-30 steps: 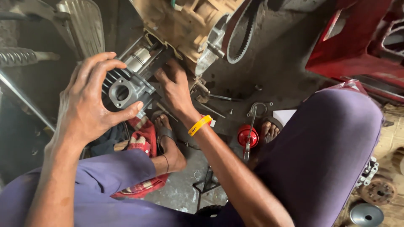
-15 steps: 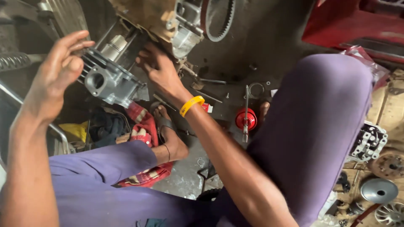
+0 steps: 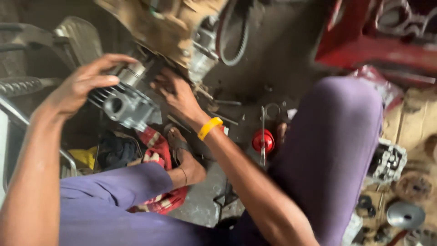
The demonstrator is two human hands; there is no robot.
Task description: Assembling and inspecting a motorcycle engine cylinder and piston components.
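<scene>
The left hand (image 3: 79, 86) lies over the top of a finned grey metal cylinder (image 3: 123, 104), fingers spread and laid loosely across the fins, not clenched. The cylinder sits against the underside of a grimy tan engine block (image 3: 168, 27), with a round port facing the camera. The right hand (image 3: 175, 93) reaches in beside the cylinder, where it meets the block; its fingertips are tucked behind the metal, so whether they pinch anything cannot be told. A yellow wristband (image 3: 209, 127) circles that wrist.

Motion blur smears most of the frame. A toothed belt (image 3: 232, 45) hangs from the block, its upper part cut off by the frame edge. On the floor (image 3: 200, 205) stand a red round part (image 3: 263, 141) and, half hidden under the purple trouser leg (image 3: 332, 150), a sandalled foot (image 3: 184, 157) on red striped cloth (image 3: 157, 146). Metal parts at the right edge are too blurred to name.
</scene>
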